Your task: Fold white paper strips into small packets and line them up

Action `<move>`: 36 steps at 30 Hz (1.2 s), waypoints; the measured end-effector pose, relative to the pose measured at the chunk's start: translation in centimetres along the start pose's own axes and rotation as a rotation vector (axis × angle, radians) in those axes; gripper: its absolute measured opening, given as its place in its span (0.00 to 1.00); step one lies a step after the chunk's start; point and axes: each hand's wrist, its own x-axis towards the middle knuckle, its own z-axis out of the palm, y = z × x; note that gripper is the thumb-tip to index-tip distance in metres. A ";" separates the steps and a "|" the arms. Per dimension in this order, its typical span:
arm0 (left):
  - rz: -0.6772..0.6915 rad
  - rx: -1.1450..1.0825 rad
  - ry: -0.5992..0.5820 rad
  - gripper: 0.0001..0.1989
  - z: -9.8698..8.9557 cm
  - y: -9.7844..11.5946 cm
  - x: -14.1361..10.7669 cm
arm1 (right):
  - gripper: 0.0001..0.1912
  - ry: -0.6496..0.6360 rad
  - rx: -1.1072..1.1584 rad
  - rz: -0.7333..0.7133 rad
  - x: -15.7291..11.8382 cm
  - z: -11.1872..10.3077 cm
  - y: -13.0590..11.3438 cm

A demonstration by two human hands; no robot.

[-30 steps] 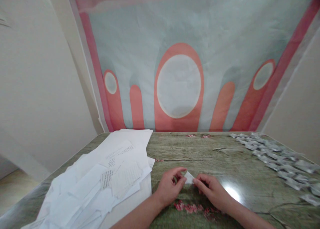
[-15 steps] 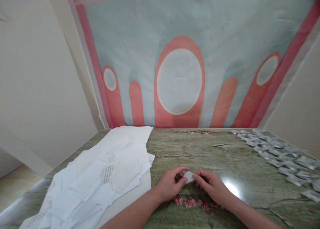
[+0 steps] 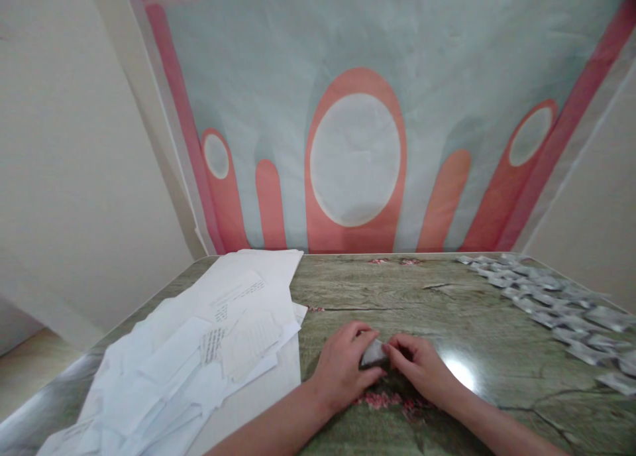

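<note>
Head view: paper piece (image 3: 373,354) between left hand (image 3: 342,360), right hand (image 3: 417,365).

Right hand (image 3: 417,368) pinches the right end of a small pale piece (image 3: 372,354) at the wood-grain surface (image 3: 358,287). Left hand (image 3: 342,362) curved around its left end, thumb apart from fingers; grip unclear. Left: overlapping heap of white papers (image 3: 163,356), some printed. Right: uneven rows of small grey-white pieces (image 3: 551,303). Behind: grey-green backdrop (image 3: 278,78), coral shapes, pale ovals.
</note>
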 end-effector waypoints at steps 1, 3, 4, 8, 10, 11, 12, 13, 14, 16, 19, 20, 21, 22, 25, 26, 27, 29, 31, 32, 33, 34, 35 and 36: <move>-0.010 0.021 -0.008 0.29 0.1 0.1 0.0 | 0.16 0.005 -0.009 -0.003 0.0 0.0 0.0; -0.030 0.043 -0.015 0.27 0.2 0.3 -0.1 | 0.15 0.010 -0.022 -0.011 -0.1 0.1 -0.1; -0.037 0.048 -0.011 0.26 0.3 0.4 -0.1 | 0.15 0.010 -0.027 -0.017 -0.1 0.1 -0.1; -0.055 0.012 0.011 0.21 0.2 0.7 -0.2 | 0.15 0.029 -0.066 -0.048 -0.1 0.2 -0.3; -0.065 -0.054 0.021 0.20 0.2 0.7 -0.1 | 0.15 0.035 -0.070 -0.057 -0.2 0.2 -0.6; -0.078 -0.099 0.034 0.19 0.3 0.7 -0.1 | 0.15 0.029 -0.063 -0.063 -0.3 0.2 -0.8; -0.096 -0.150 0.050 0.19 0.3 0.6 0.0 | 0.14 0.019 -0.053 -0.072 -0.4 0.1 -1.0; -0.121 -0.208 0.066 0.19 0.4 0.5 0.1 | 0.12 0.007 -0.044 -0.089 -0.4 0.0 -1.2; -0.150 -0.271 0.079 0.18 0.5 0.4 0.2 | 0.11 -0.002 -0.034 -0.107 -0.5 -0.1 -1.4; -0.214 -0.397 0.095 0.19 0.7 0.2 0.4 | 0.11 -0.003 -0.017 -0.138 -0.6 -0.2 -1.7; -0.280 -0.526 0.097 0.18 0.9 -0.1 0.6 | 0.11 0.002 -0.004 -0.158 -0.6 -0.4 -1.8; -0.291 -0.549 0.097 0.17 0.9 -0.1 0.7 | 0.11 0.002 -0.006 -0.159 -0.6 -0.4 -1.8; -0.296 -0.565 0.097 0.17 0.9 -0.2 0.7 | 0.11 0.003 -0.009 -0.158 -0.6 -0.4 -1.8; -0.297 -0.579 0.096 0.17 1.0 -0.2 0.7 | 0.11 0.004 -0.012 -0.158 -0.5 -0.4 -1.7; -0.284 -0.613 0.090 0.17 1.2 -0.4 0.5 | 0.11 0.017 -0.024 -0.163 -0.4 -0.4 -1.4; -0.279 -0.622 0.087 0.17 1.3 -0.4 0.5 | 0.11 0.022 -0.028 -0.168 -0.4 -0.3 -1.3; -0.276 -0.629 0.085 0.18 1.3 -0.5 0.4 | 0.11 0.026 -0.034 -0.172 -0.4 -0.3 -1.2; -0.274 -0.634 0.081 0.18 1.5 -0.7 0.3 | 0.11 0.028 -0.045 -0.177 -0.3 -0.3 -1.1; -0.279 -0.638 0.074 0.19 1.7 -0.9 0.3 | 0.10 0.022 -0.052 -0.181 -0.3 -0.3 -1.0; -0.283 -0.645 0.070 0.19 1.8 -1.0 0.3 | 0.10 0.018 -0.052 -0.183 -0.3 -0.4 -1.0; -0.288 -0.654 0.067 0.19 1.8 -1.1 0.3 | 0.10 0.013 -0.048 -0.187 -0.3 -0.4 -1.0; -0.292 -0.665 0.062 0.19 1.8 -1.2 0.3 | 0.09 0.010 -0.041 -0.190 -0.2 -0.4 -1.0; -0.294 -0.676 0.060 0.20 1.8 -1.3 0.3 | 0.09 0.007 -0.033 -0.194 -0.2 -0.4 -1.1; -0.295 -0.685 0.058 0.20 1.8 -1.4 0.4 | 0.10 0.004 -0.026 -0.196 -0.2 -0.5 -1.1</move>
